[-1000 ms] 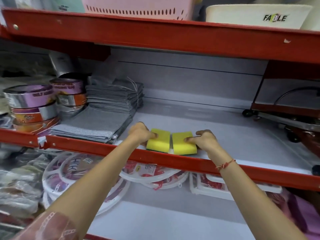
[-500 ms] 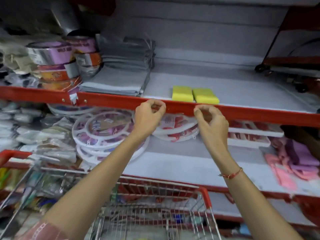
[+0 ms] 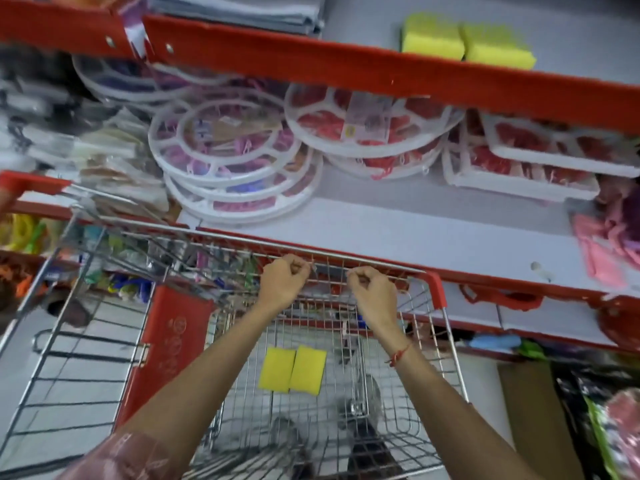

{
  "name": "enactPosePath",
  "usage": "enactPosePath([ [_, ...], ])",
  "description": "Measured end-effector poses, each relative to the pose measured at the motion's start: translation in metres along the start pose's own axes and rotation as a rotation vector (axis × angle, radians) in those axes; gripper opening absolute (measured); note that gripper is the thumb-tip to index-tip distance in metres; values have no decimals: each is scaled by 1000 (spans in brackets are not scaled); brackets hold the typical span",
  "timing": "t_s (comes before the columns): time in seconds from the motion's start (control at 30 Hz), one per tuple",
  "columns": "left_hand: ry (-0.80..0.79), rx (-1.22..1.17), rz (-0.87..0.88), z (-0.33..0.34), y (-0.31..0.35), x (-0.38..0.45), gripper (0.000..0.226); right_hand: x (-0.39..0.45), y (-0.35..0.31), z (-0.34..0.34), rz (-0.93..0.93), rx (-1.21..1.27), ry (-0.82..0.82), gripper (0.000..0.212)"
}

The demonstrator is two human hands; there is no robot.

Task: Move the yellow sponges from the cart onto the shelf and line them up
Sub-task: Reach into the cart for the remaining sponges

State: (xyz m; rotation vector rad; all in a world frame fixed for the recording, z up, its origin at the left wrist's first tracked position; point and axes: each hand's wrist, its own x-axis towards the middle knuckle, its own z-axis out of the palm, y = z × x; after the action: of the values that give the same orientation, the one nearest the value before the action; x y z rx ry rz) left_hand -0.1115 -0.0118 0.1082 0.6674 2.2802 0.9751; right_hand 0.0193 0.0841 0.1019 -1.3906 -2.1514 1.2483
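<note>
Two yellow sponges (image 3: 292,370) lie side by side on the wire floor of the cart (image 3: 434,289), below and between my forearms. Two more yellow sponges (image 3: 464,41) sit side by side on the upper shelf (image 3: 346,69), just behind its red front lip. My left hand (image 3: 284,282) and my right hand (image 3: 372,292) hover over the cart's far rim, both with fingers curled in loosely and nothing in them.
Round white divided trays (image 3: 228,154) and rectangular trays (image 3: 519,168) fill the middle shelf behind the cart. Folded grey cloths (image 3: 242,12) lie left of the shelf sponges. Pink items (image 3: 609,237) sit at the right. The cart's red child-seat flap (image 3: 169,341) stands left of my arms.
Both hands let go of the two sponges on the shelf and dropped down to the cart's far rim. My view tilted down from the shelf to the cart.
</note>
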Motion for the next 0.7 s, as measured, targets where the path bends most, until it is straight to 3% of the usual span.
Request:
enactPosePath([
  [0.13, -96, 57, -175, 23, -50, 3, 16, -2, 42, 36, 158, -43, -152, 24],
  [0.3, -149, 118, -385, 51, -114, 5, 37, -2, 111, 77, 529, -6, -321, 23],
  [0.4, -197, 75, -531, 69, -149, 4, 9, -8, 151, 99, 691, -34, -386, 27],
  [0.53, -158, 39, -710, 97, -199, 1, 46, -19, 180, 119, 748, -136, -479, 38],
  [0.7, -215, 134, -781, 120, -231, -1, 78, -27, 198, 145, 794, -111, -495, 14],
])
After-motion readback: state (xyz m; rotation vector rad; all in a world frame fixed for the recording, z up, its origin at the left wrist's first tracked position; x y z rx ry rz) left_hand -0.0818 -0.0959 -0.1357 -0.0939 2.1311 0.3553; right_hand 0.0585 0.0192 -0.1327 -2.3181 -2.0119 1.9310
